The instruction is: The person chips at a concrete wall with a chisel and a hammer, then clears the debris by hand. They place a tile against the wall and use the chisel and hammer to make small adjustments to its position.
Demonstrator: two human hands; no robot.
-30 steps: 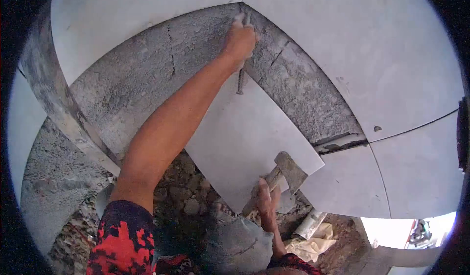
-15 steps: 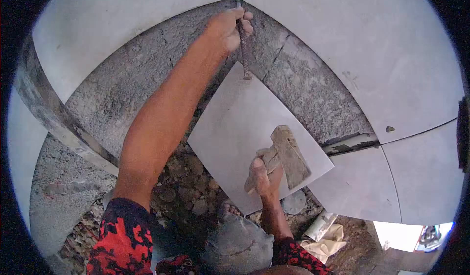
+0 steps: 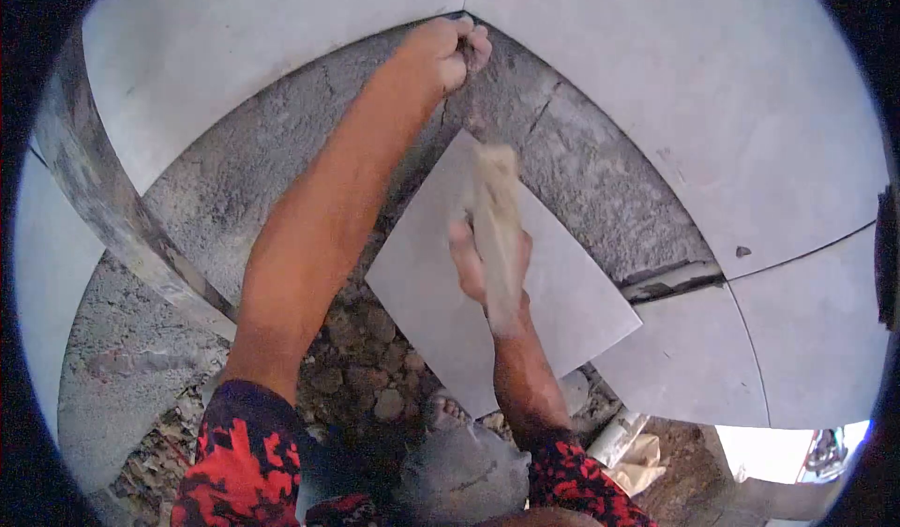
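The left hand point(image 3: 450, 53) is reaching up to 12 o'clock, its grip clenching around a rod point(image 3: 472, 91) that is mostly hiding behind the fingers and showing only faintly below them. The right hand point(image 3: 487, 264), near the centre, is grasping a hammer point(image 3: 500, 218) by its handle; the hammer is showing blurred, its head pointing towards 12 o'clock above a pale, pointed tile point(image 3: 572, 293). That tile is lying from the centre towards 6 o'clock, its tip aiming at 12. Rough grey concrete point(image 3: 281, 161) is bordering it above, and large pale tiling point(image 3: 712, 96) is curving round from 11 to 4 o'clock. A curved strip point(image 3: 103, 189) is standing at 9 o'clock, while rubble point(image 3: 366, 358) is lying around 7.
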